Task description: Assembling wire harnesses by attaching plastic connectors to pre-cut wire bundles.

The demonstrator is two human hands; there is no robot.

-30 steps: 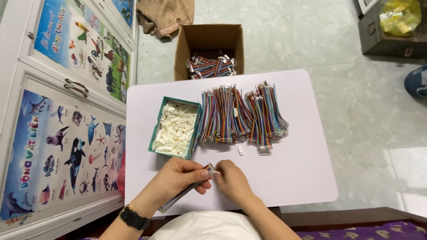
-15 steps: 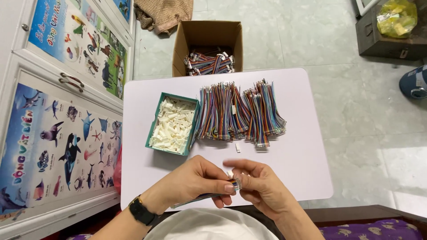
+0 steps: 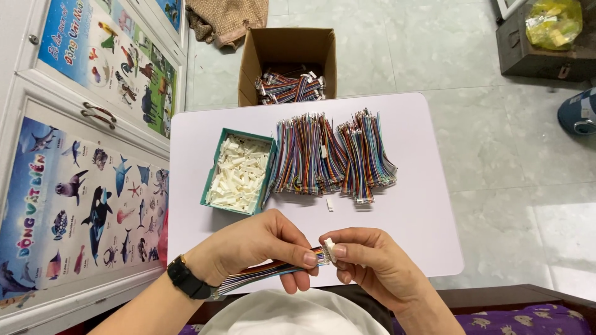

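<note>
Left hand (image 3: 261, 248) pinches ribbon cable (image 3: 273, 270), right hand (image 3: 366, 260) pinches white plug (image 3: 329, 249): keep both square, press straight.

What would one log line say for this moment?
left hand: holds rainbow ribbon cable | right hand: pinches white connector at cable end | green tray beyond

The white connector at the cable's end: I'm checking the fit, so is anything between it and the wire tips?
Nothing visible. The right hand pinches the white connector right against the end of the rainbow ribbon cable, held by the left hand. The joint itself is too small to judge.
</note>
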